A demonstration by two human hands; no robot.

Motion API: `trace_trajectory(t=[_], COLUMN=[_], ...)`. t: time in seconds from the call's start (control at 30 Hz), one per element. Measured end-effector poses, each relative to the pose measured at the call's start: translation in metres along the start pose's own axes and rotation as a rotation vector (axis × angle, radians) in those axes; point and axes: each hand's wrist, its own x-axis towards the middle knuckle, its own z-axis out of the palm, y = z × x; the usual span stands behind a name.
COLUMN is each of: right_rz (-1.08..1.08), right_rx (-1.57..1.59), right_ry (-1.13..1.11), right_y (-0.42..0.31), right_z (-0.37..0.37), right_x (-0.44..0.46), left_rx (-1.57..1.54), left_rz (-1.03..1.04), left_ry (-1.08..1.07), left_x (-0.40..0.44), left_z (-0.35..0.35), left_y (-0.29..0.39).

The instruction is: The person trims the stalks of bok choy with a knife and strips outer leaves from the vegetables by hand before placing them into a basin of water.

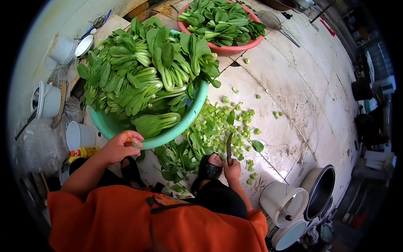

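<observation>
My right hand (232, 170) grips a knife (228, 149) by its handle, the dark blade pointing away from me above the floor. My left hand (126, 145) is by the near rim of a green basin (195, 111), its fingers loosely bent and apart, with nothing visible in them. Heads of bok choy (138, 80) fill this basin in a tall heap. One bok choy (156, 124) lies alone near the front rim, closest to my left hand. Cut stem ends (218, 119) and loose leaves (180, 161) are scattered on the floor beside the knife.
A red basin (228, 49) of leafy bok choy stands beyond the green one, with a strainer (273, 21) beside it. Left are a white cup (80, 135), a yellow bottle (86, 152) and tubs. Buckets (283, 201) stand at the lower right on the stained tiles (294, 96).
</observation>
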Motion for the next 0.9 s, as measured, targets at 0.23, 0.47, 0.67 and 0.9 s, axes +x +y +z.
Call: trace_trajectory(t=[0.23,0.47,0.67,0.9], right_rz=[-0.144,-0.412,-0.741,-0.761], right_rx=[-0.219,-0.205,-0.064,-0.008], right_ry=[-0.142,-0.289,-0.349,-0.186], right_y=[0.004,-0.195,-0.370,-0.533], right_z=[-0.026,-0.108,-0.075,0.017], right_x=[0.012,0.041,0.039,0.057], left_rx=[-0.209,-0.664,-0.940,-1.073], left_rz=[0.265,0.341,0.451,0.449], left_ry=[0.204,0.386,0.473,0.431], left_x=[-0.013,-0.016,-0.031,-0.045], left_z=[-0.046,-0.090,-0.121,-0.130], left_y=[0.012,0.042,0.039,0.039])
